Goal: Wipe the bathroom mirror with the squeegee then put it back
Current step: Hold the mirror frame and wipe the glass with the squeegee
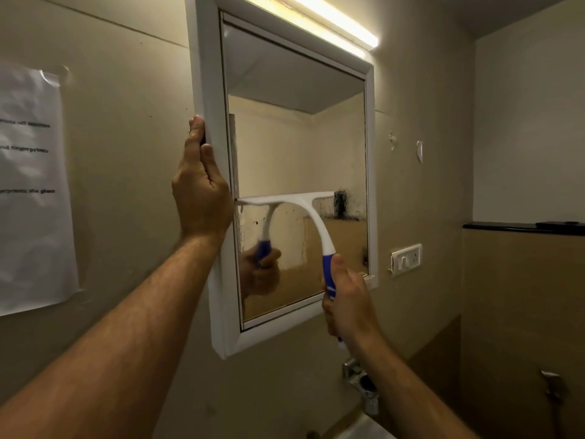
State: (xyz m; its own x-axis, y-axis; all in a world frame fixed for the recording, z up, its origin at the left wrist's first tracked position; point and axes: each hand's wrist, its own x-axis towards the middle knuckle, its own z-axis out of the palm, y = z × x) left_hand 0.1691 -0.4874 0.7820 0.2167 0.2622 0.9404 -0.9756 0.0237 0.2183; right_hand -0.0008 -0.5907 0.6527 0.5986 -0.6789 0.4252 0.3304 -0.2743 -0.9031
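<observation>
A white-framed mirror point(209, 74) hangs on the beige wall. My left hand point(201, 191) grips the frame's left edge at mid height. My right hand point(346, 296) is closed around the blue handle of a white squeegee point(311, 213). The squeegee's blade lies flat against the glass about two thirds of the way down. Glass above the blade looks clean; below it there are droplets and streaks. The mirror reflects the handle and my right hand.
A lit tube light point(335, 20) runs above the mirror. A printed paper sheet point(31, 185) is taped to the wall at left. A switch plate point(406, 259) sits right of the mirror, a tap point(361, 381) and sink rim below, a black ledge point(522, 228) at right.
</observation>
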